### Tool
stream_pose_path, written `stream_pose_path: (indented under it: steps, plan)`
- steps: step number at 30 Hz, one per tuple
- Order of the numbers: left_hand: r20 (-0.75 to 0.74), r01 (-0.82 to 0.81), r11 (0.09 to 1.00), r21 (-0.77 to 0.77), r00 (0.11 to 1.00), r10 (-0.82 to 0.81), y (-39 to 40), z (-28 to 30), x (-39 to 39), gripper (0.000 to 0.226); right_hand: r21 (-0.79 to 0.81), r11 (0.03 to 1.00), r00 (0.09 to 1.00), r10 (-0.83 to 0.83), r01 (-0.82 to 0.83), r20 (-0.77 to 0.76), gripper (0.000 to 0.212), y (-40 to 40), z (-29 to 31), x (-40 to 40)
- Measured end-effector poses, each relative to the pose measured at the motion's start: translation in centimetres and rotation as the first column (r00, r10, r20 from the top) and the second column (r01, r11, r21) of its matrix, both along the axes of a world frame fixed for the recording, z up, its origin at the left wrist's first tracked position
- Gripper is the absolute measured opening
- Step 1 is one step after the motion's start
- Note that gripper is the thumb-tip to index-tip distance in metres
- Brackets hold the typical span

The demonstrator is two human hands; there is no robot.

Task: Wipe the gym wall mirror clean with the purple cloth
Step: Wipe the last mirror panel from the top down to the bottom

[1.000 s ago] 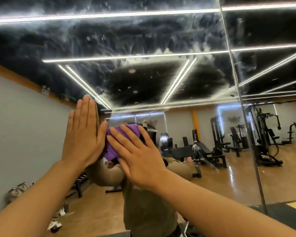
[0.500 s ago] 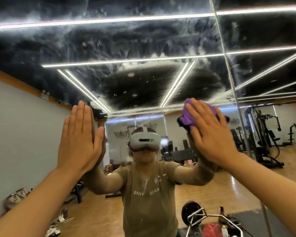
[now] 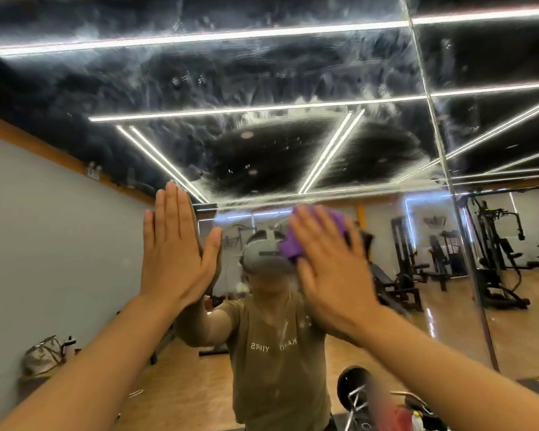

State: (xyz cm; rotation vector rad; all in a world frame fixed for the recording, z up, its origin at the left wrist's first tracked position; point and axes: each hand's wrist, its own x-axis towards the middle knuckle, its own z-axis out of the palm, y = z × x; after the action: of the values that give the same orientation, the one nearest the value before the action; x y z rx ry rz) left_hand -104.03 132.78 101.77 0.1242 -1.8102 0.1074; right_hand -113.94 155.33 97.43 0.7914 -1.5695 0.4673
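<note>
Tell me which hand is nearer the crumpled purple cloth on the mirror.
Right. The right hand lies flat over the crumpled purple cloth, pressing it against the wall mirror. The left hand rests flat on the glass, off to the cloth's left, not touching it.

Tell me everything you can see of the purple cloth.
The purple cloth is a soft, bunched fabric, bright violet, crumpled rather than spread flat. The right hand presses it against the mirror with straight fingers, covering most of it; folds show at the hand's left edge and above the fingertips. It sits near the lower edge of the smeared, streaky area. The frame is blurred here, so weave and edges cannot be made out.
</note>
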Motion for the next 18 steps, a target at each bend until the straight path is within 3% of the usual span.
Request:
stream_pose_path:
  steps: [4,9,11,14,18]
  plan:
    - [0.022,-0.006,1.000,-0.014,1.000,0.006,-0.4,0.1,0.2,0.084,0.253,0.961,0.976,-0.056,0.110,-0.212,0.059,-6.6,-2.7,1.9]
    - [0.032,-0.033,0.998,-0.044,0.999,0.034,-0.8,0.1,0.5,0.085,0.367,0.918,0.953,-0.038,0.152,-0.300,0.058,-5.6,-2.0,0.9]
    - [0.023,-0.030,0.999,-0.043,0.999,0.031,-0.7,0.0,0.4,0.085,0.296,0.947,0.962,-0.040,0.122,-0.269,0.059,-4.0,-0.5,0.1]
    - [0.014,-0.029,0.999,-0.042,0.999,0.029,-0.6,0.0,0.3,0.085,0.067,0.997,0.990,-0.029,0.038,-0.140,0.059,0.3,1.8,-1.5]
    - [-0.004,-0.030,0.999,-0.025,1.000,0.030,-0.5,-0.1,0.1,0.083,-0.035,0.999,0.999,-0.004,0.002,-0.055,0.057,2.9,2.9,-2.3]
